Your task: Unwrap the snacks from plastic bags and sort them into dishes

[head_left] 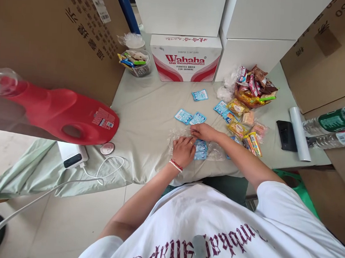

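My left hand (183, 149) rests with curled fingers on a clear plastic bag (174, 137) spread on the cloth-covered table (150, 112). My right hand (203, 131) pinches the bag's upper edge just beside it. A small blue sachet (201, 149) lies inside or under the bag, next to my left fingers. Several more blue sachets (184, 116) lie loose just beyond my hands, one farther back (199, 95).
Yellow and pink snack packets (242, 125) and a heap of wrapped snacks (254, 89) lie at right. A Wahaha box (185, 58), a tub of items (137, 61), a red jug (60, 111), a power bank (72, 156), a black phone (286, 135), a white roll (299, 133) and bottles (331, 122) surround them.
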Action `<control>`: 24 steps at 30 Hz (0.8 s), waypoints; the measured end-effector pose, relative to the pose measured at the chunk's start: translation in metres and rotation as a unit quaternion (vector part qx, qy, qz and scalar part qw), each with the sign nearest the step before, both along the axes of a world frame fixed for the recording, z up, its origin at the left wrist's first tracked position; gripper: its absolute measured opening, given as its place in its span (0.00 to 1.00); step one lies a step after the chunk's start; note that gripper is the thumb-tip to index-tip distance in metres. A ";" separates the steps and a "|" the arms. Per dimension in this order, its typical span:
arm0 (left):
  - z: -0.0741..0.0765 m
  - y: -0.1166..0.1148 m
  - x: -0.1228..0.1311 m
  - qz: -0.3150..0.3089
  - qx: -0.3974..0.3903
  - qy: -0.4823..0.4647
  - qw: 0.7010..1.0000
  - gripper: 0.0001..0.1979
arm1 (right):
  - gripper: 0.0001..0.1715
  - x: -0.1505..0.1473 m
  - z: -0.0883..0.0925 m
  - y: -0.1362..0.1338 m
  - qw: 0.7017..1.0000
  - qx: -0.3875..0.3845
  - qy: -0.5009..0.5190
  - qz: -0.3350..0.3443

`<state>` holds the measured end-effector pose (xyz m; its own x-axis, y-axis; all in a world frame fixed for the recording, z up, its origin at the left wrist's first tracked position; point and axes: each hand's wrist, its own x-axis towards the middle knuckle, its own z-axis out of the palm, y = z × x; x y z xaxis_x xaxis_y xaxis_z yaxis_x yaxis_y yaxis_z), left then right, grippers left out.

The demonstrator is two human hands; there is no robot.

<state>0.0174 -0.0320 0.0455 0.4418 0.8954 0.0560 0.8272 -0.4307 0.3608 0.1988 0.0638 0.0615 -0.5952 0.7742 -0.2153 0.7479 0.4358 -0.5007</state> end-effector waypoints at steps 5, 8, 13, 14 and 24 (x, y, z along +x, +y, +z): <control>-0.005 -0.002 0.000 -0.043 -0.020 0.023 0.999 0.17 | 0.10 0.004 0.007 -0.003 1.000 0.019 -0.014 -0.020; -0.009 -0.010 0.000 0.029 0.013 0.016 0.999 0.16 | 0.12 0.006 0.017 -0.019 0.998 0.058 0.004 -0.010; -0.021 -0.014 -0.005 0.196 0.048 -0.040 0.979 0.22 | 0.16 -0.003 0.022 -0.080 0.996 0.078 -0.052 0.003; -0.024 -0.013 -0.009 0.213 0.042 -0.052 0.975 0.24 | 0.15 -0.006 0.019 -0.093 0.995 0.073 -0.070 0.014; -0.031 0.001 -0.063 0.263 -0.058 -0.170 0.948 0.21 | 0.14 -0.019 0.006 -0.136 0.984 0.140 -0.084 0.065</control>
